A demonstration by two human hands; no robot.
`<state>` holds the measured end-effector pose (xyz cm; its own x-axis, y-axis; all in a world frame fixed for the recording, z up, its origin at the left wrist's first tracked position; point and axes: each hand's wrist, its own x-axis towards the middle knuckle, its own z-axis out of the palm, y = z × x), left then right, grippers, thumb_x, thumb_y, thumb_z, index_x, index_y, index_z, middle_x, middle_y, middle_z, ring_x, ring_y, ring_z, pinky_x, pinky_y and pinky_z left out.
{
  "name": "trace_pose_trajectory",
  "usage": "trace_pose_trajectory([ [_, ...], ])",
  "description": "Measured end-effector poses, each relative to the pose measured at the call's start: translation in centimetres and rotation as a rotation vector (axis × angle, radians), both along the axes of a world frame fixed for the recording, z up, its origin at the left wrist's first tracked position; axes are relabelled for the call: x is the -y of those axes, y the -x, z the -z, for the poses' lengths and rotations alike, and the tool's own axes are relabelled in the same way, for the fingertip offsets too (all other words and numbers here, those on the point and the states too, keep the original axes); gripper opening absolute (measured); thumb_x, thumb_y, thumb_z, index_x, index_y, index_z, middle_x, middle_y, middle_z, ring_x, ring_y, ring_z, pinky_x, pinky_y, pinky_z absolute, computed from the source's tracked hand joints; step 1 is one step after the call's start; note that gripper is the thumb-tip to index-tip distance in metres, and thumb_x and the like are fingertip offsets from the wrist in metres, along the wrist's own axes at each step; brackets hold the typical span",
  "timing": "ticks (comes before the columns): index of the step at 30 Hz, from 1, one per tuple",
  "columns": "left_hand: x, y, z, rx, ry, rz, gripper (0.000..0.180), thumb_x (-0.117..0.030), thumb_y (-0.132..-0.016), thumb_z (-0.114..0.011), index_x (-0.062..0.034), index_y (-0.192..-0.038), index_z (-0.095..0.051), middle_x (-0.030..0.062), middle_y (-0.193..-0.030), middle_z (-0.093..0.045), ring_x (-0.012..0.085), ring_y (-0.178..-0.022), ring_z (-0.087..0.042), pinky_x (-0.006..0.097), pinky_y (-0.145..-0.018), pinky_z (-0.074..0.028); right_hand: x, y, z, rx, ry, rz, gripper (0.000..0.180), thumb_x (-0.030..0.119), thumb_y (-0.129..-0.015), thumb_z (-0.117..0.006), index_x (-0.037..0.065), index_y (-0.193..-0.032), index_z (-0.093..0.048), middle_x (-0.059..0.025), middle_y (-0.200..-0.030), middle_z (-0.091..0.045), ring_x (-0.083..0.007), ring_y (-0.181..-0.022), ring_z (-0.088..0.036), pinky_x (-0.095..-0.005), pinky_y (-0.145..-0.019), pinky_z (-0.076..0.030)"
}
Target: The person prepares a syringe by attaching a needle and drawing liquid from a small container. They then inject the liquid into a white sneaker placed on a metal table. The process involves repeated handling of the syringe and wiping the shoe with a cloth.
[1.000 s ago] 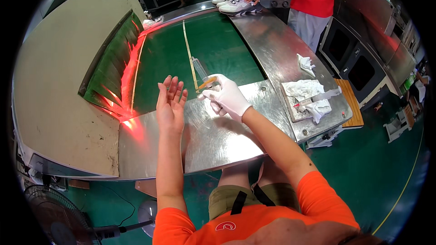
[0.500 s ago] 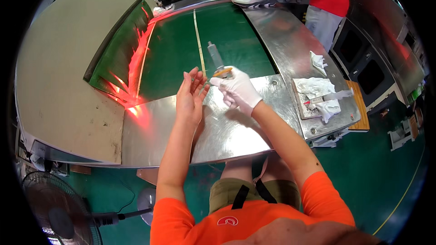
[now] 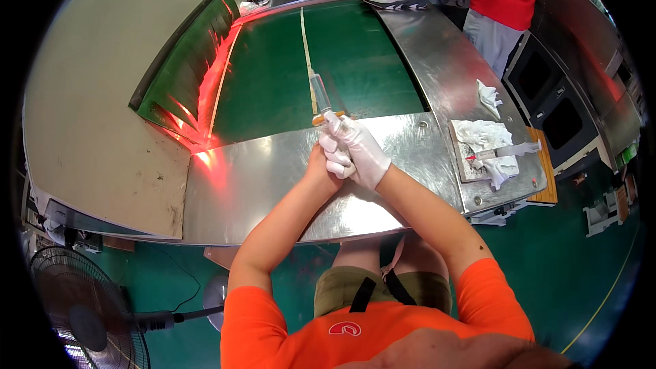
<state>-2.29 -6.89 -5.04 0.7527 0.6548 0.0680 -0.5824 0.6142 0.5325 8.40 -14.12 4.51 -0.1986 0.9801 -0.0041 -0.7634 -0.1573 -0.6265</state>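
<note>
Fingers of the bare left hand (image 3: 320,165) are mostly hidden against the gloved right hand (image 3: 362,154), so their state cannot be told, though the contact probably steadies the hold. Right fingers clamp the syringe (image 3: 319,92) near its flange, its clear barrel pointing over the belt (image 3: 362,61), contents unclear. Rightward on the desk (image 3: 427,157), a board (image 3: 467,175) carries tissue (image 3: 478,132) and a second syringe (image 3: 492,154), perhaps to catch drips.

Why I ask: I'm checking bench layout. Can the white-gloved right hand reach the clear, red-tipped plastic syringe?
Probably yes: the red-tipped syringe lies uncovered on crumpled white material, nothing visible in the way, though the right hand holds a clear, orange-flanged syringe.
</note>
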Motion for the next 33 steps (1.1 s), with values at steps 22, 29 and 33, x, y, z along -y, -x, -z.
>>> trace_pose_trajectory([
  [22, 6.1, -1.4, -8.1, -0.733, -1.774, -0.663, 0.02, -0.021, -0.087, -0.069, -0.0025, -0.086, -0.061, 0.0132, -0.077, -0.056, 0.033, -0.071, -0.057, 0.04, -0.063, -0.046, -2.1, -3.5, -1.1, 0.512, 0.039, 0.859, 0.048, 0.022, -0.083, -0.078, 0.001, -0.113, -0.046, -0.0035, -0.073, -0.055, -0.007, -0.043, -0.044, -0.0242, -0.035, -0.034],
  [29, 5.8, -1.6, -7.8, -0.708, -1.784, -0.562, 0.017, -0.015, -0.094, -0.06, -0.0007, -0.087, -0.055, 0.0159, -0.079, -0.055, 0.0354, -0.073, -0.055, 0.043, -0.067, -0.046, -2.4, -3.8, -0.4, 0.554, 0.008, 0.925, 0.049, 0.022, -0.082, -0.078, 0.001, -0.114, -0.048, -0.0056, -0.079, -0.059, -0.0071, -0.045, -0.047, -0.0239, -0.036, -0.038],
  [33, 6.0, -1.3, -8.1, -0.714, -1.771, -0.417, 0.013, -0.01, -0.094, -0.056, -0.0008, -0.085, -0.053, 0.0163, -0.078, -0.054, 0.036, -0.072, -0.055, 0.044, -0.067, -0.046, -1.7, -3.5, -1.0, 0.547, -0.013, 0.805, 0.051, 0.022, -0.081, -0.079, 0.002, -0.117, -0.049, -0.0053, -0.08, -0.059, -0.0068, -0.047, -0.048, -0.0224, -0.036, -0.036],
])
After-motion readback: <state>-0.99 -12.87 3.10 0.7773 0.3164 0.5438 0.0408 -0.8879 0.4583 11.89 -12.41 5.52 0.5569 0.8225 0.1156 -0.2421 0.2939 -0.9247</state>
